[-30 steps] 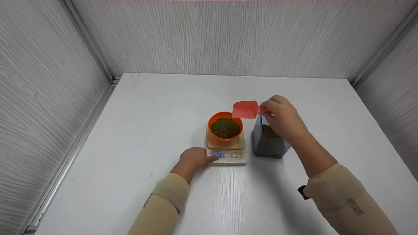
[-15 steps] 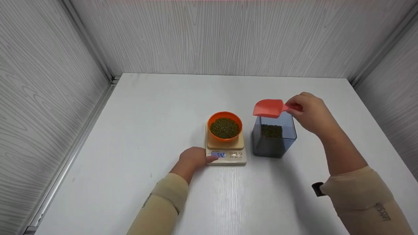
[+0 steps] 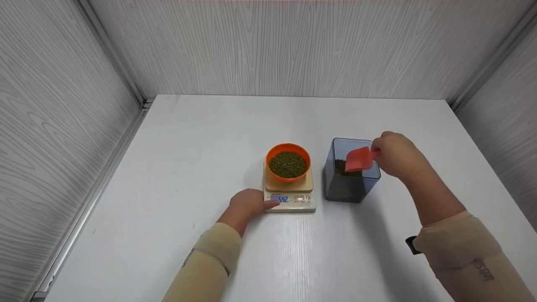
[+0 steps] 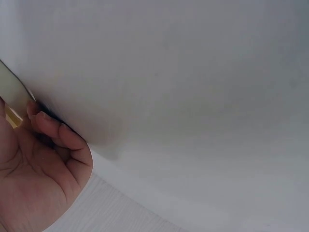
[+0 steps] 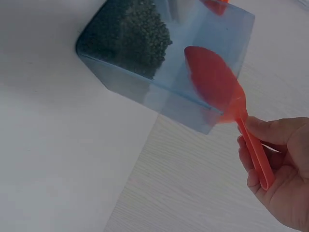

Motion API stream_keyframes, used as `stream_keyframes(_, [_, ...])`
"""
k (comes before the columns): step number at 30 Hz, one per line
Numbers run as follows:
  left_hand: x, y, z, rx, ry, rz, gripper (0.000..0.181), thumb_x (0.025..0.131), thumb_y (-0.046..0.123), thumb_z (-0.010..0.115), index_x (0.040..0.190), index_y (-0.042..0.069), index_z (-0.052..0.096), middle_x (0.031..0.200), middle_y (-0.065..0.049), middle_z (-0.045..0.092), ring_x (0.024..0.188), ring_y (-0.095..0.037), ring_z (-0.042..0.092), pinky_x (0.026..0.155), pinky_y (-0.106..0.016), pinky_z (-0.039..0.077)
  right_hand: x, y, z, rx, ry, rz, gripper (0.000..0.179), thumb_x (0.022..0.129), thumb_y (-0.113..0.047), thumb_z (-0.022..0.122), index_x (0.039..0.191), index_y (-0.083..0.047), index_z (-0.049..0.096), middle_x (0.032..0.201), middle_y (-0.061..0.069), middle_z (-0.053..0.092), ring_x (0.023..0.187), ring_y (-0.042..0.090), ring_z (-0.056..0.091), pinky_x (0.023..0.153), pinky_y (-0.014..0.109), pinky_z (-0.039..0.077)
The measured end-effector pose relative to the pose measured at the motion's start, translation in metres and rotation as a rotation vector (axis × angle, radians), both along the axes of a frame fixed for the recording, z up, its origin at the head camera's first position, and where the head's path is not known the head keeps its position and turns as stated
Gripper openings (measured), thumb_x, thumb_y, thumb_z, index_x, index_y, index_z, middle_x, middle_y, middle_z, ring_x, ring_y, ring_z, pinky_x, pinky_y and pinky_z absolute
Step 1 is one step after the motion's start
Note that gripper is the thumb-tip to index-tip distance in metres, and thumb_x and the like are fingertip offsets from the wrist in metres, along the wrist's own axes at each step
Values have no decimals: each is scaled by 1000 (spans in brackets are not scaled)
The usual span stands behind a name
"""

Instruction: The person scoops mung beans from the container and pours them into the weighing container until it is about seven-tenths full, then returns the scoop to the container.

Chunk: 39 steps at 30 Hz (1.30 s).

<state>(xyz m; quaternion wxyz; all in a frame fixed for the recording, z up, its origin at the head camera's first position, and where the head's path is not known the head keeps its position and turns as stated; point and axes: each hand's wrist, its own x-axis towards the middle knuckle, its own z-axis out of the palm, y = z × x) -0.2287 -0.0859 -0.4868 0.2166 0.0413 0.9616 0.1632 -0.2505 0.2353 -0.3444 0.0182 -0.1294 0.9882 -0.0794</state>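
Observation:
My right hand grips the handle of a red scoop. The scoop's blade dips into the mouth of a tall translucent blue-grey container. Small dark green grains lie in that container below the blade, which looks bare in the right wrist view. To the left, an orange bowl holding similar green grains sits on a beige kitchen scale with a lit display. My left hand holds the scale's front left corner, thumb on top; its curled fingers show at the edge in the left wrist view.
Both things stand on a white tabletop, the container just right of the scale with a narrow gap between. Pale wood-grain panels rise behind and at both sides.
My right hand has carried the scoop right, away from above the bowl, then lowered it into the container. The number on the scale display rose. My left hand has stayed in place.

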Motion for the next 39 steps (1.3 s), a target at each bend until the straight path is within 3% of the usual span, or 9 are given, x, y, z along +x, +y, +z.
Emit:
stream_keyframes(9, [1, 0, 1, 3, 7, -4, 58, 80, 64, 51, 84, 8, 65, 88, -6, 63, 79, -20, 56, 80, -39, 46, -2, -24, -17, 335, 220, 168, 21, 66, 6, 67, 87, 9, 65, 81, 22, 56, 77, 35, 54, 73, 44, 49])
stream_keyframes(15, [0, 0, 2, -5, -1, 2, 59, 80, 64, 50, 87, 8, 65, 90, -7, 63, 82, -21, 56, 82, -39, 45, -3, -32, -22, 473, 267, 216, 19, 67, 0, 73, 84, 6, 66, 79, 19, 55, 77, 32, 52, 73, 42, 47])
stream_keyframes(20, [0, 0, 1, 2, 0, 5, 58, 80, 65, 51, 85, 8, 66, 90, -7, 63, 81, -20, 56, 81, -39, 46, -6, -33, -29, 466, 253, 207, 14, 75, -6, 71, 83, 4, 67, 80, 17, 54, 78, 30, 50, 73, 41, 45])
stream_keyframes(27, [2, 1, 3, -19, 9, -6, 60, 81, 64, 49, 89, 7, 66, 92, -8, 64, 84, -22, 58, 81, -40, 46, -12, -23, -38, 419, 177, 183, 25, 71, -1, 71, 92, 9, 63, 89, 23, 55, 84, 34, 51, 80, 43, 46])
stream_keyframes(39, [2, -3, 9, 14, -66, -20, 54, 92, 54, 39, 104, 8, 63, 104, -8, 62, 98, -24, 56, 92, -41, 40, -18, -15, -41, 306, 60, 132, 28, 68, 2, 73, 94, 6, 64, 91, 22, 57, 84, 33, 52, 80, 44, 49])
